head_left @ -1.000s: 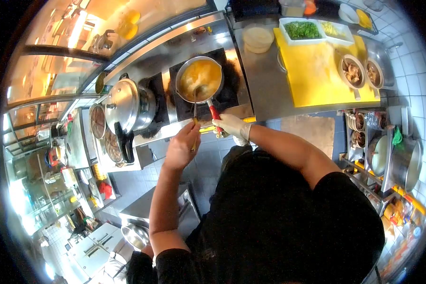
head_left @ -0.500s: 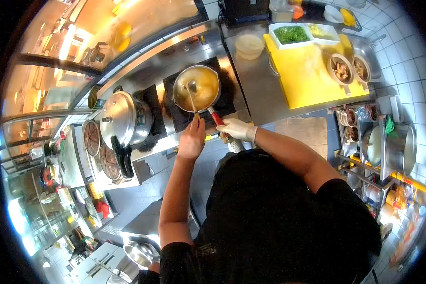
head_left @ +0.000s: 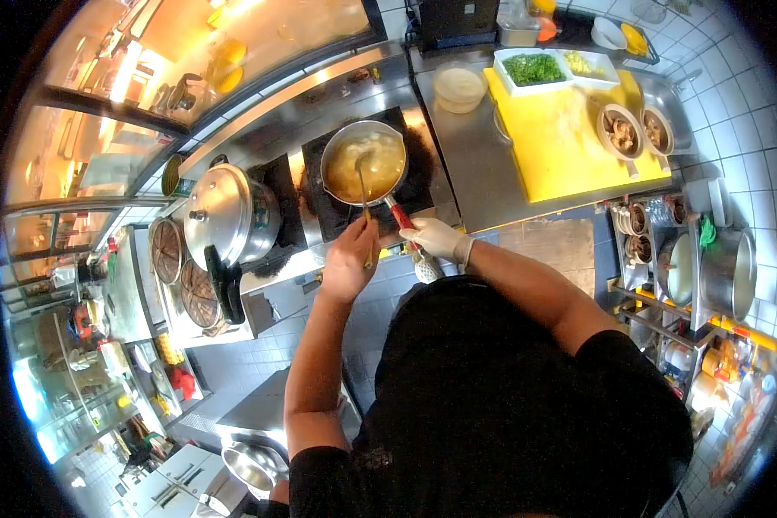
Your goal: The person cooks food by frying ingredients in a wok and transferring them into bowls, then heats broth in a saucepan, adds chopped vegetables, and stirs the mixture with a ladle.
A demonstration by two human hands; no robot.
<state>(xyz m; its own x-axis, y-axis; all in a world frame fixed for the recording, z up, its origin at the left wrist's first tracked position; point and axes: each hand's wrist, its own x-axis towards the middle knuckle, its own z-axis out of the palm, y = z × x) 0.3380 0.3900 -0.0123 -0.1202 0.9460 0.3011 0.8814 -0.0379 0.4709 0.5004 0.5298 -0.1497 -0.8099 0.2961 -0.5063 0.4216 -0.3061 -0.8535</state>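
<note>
There's your one ladle [head_left: 364,186] dipped in one saucepan [head_left: 336,135] on the cooktop [head_left: 420,186], left hand [head_left: 349,261] gripping it, gloved right hand [head_left: 441,242] round the pan's red handle [head_left: 401,217], one pressure cooker [head_left: 223,207] left of the saucepan, two bowls [head_left: 623,156] to its right, the ladle swung rightward from half a second ago!

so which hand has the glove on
The right hand, gripping the red handle of the pan: a pale glove covers it to the wrist. The left hand, holding the utensil that dips into the pan, is bare.
</note>
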